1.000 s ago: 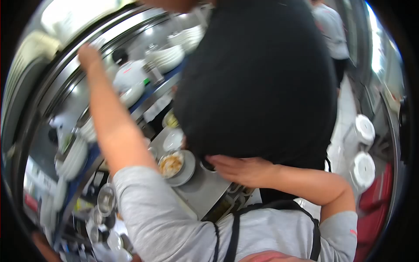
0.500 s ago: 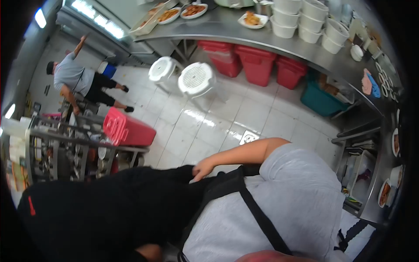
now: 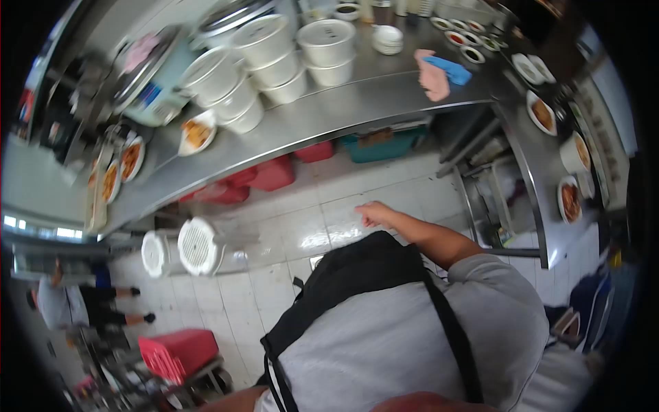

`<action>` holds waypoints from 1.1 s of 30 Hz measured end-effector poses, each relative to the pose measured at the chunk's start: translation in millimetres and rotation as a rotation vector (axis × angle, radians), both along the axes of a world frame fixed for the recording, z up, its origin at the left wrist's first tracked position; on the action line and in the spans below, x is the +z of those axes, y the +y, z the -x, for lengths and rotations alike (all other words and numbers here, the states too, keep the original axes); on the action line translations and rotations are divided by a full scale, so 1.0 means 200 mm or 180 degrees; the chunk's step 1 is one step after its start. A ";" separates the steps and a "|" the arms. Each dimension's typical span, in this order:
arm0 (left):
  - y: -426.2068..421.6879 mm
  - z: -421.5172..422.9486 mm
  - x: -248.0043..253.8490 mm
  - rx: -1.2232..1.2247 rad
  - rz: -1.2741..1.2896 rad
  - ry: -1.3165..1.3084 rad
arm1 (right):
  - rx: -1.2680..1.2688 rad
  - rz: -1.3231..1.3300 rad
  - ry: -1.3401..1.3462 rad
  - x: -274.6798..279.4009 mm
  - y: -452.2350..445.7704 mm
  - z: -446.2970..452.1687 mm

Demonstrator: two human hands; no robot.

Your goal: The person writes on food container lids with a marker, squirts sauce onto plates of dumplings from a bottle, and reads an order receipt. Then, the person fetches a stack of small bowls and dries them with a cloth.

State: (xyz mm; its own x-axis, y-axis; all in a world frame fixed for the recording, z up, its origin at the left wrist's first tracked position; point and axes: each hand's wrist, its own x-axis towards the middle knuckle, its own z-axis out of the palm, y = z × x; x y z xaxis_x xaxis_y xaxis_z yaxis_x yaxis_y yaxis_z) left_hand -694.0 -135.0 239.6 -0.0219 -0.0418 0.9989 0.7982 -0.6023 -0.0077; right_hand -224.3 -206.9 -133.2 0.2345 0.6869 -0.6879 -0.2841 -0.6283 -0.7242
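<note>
My right hand [image 3: 374,213] is held out in front of my body, over the tiled floor. Its fingers are curled and nothing shows in them. It touches neither the steel counter [image 3: 281,118] ahead nor the shelf unit to the right. Only a bit of my left arm shows at the bottom edge; the left hand is out of frame. I wear a grey shirt and a black apron [image 3: 364,275]. On the counter stand stacked white tubs [image 3: 237,103], a plate of food [image 3: 196,134], a pink cloth [image 3: 432,77] and a blue cloth [image 3: 451,69].
Under the counter are red bins [image 3: 271,174] and a teal crate [image 3: 384,144]. Two white stools [image 3: 199,247] stand to the left, near another red bin [image 3: 180,350]. Another person [image 3: 65,302] is at the far left. Food bowls [image 3: 569,199] line the right-hand counter.
My view has swung to the right, bringing the counter with tubs and cloths closer. My right hand has lifted off the black apron and reaches forward, with fingers curled.
</note>
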 end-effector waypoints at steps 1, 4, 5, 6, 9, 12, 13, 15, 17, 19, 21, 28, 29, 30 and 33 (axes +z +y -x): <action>0.17 -0.04 -0.11 -0.0342 0.0390 0.0003 | -0.0350 0.0020 -0.0011 0.04 -0.10 -0.12; 0.58 -0.29 -0.28 -0.1285 0.1536 0.0121 | -0.1213 -0.0128 0.0040 0.21 -0.33 -0.38; 0.57 -0.69 -0.24 -0.1093 0.1872 -0.0875 | -0.1357 -0.0260 0.0044 0.31 -0.37 -0.45; 0.61 -0.88 -0.26 -0.1393 0.2011 -0.0773 | -0.1511 -0.0330 -0.0063 0.37 -0.40 -0.53; 0.75 -1.20 -0.37 -0.2207 0.2452 -0.0613 | -0.1852 -0.0543 -0.0357 0.50 -0.45 -0.77; 0.81 -1.43 -0.48 -0.2931 0.3141 -0.0240 | -0.2125 -0.0728 -0.0592 0.60 -0.46 -1.06; 0.80 -1.54 -0.50 -0.3171 0.3347 -0.0119 | -0.2243 -0.0743 -0.0695 0.63 -0.46 -1.16; 0.79 -1.74 -0.55 -0.3687 0.3671 0.0224 | -0.2709 -0.0644 -0.0824 0.67 -0.43 -1.39; 0.73 -1.99 -0.59 -0.4226 0.4207 0.0181 | -0.3081 -0.0402 -0.1550 0.69 -0.37 -1.59; 0.73 -2.24 -0.67 -0.4557 0.4704 0.0595 | -0.2890 0.0049 -0.3026 0.46 -0.34 -1.95; 0.71 -2.54 -0.76 -0.5164 0.5306 0.0720 | -0.2396 0.0687 -0.3963 0.56 -0.21 -1.95; 0.72 -3.40 -0.44 -0.6061 0.4808 0.1532 | -0.0786 0.1292 -0.4826 0.51 0.17 -2.02; 0.73 -3.49 -0.39 -0.6061 0.4613 0.1606 | -0.0765 0.0975 -0.5140 0.47 0.16 -2.09; 0.75 -3.56 -0.33 -0.6020 0.4412 0.1696 | -0.0763 0.0603 -0.5427 0.42 0.16 -2.17; 0.80 -3.67 -0.18 -0.5448 0.3541 0.2066 | -0.0934 0.0508 -0.5632 0.40 0.22 -2.29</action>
